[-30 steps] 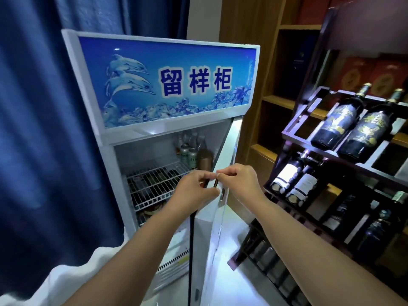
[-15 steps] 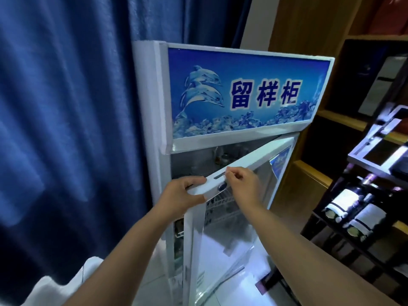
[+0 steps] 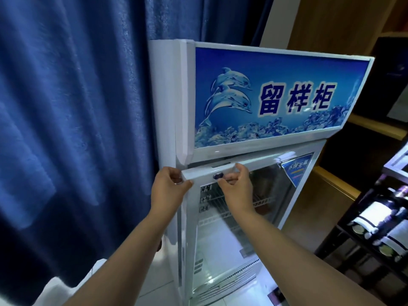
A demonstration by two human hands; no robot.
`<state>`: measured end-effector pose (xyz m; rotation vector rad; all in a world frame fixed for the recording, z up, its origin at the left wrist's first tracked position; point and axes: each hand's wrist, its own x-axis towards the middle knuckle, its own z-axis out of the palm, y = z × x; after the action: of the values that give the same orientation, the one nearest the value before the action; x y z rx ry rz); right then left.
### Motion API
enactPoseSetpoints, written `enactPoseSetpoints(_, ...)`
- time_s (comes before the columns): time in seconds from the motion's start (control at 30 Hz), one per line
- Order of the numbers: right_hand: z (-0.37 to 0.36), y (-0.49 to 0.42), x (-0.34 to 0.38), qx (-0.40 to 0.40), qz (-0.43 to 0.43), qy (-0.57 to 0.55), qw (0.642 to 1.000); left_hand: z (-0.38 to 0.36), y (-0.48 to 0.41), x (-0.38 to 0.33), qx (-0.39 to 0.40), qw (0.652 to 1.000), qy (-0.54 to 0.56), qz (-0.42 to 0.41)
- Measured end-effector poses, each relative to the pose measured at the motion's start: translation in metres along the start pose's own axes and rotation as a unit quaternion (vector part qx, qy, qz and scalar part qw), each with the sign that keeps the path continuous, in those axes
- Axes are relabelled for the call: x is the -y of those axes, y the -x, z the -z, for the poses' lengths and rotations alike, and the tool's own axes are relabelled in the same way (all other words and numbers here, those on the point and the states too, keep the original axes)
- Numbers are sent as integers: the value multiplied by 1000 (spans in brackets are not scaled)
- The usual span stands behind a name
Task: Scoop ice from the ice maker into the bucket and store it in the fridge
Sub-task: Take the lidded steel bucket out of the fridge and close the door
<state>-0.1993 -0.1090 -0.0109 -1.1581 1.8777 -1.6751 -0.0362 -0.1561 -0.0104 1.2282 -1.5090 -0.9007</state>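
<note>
A white display fridge with a blue dolphin sign stands in front of me. Its glass door is nearly against the cabinet, with a thin gap at the top left. My left hand grips the door's top left corner. My right hand grips the top frame just right of a small dark lock. Wire shelves show dimly behind the glass. No bucket, ice or ice maker is in view.
A blue curtain hangs along the left. Wooden shelving stands behind and to the right of the fridge. A dark rack with wine bottles is at the right edge. Pale floor tiles lie below.
The fridge door has swung from wide open to almost shut, with both hands staying on its top edge. The view has turned left, so the wine rack slid toward the right edge.
</note>
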Motion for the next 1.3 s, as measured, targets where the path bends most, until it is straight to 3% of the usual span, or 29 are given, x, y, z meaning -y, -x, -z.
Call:
enactPoseSetpoints(0.5,-23,-20,-10,-45,25,-28,998,5,-36,5,12,999,-36,8)
enactPoseSetpoints(0.7,-19,-17,-19,-24,10,-45,999,0,-33,5,-3,999,-27,19)
enactPoseSetpoints(0.93,-16,-17,-17,27,14,-30,999,1,-15,3,-37,996,-61,46)
enactPoseSetpoints(1.3,-29,19,-8,222,24,-44,974,28,54,12,-107,985,-65,116)
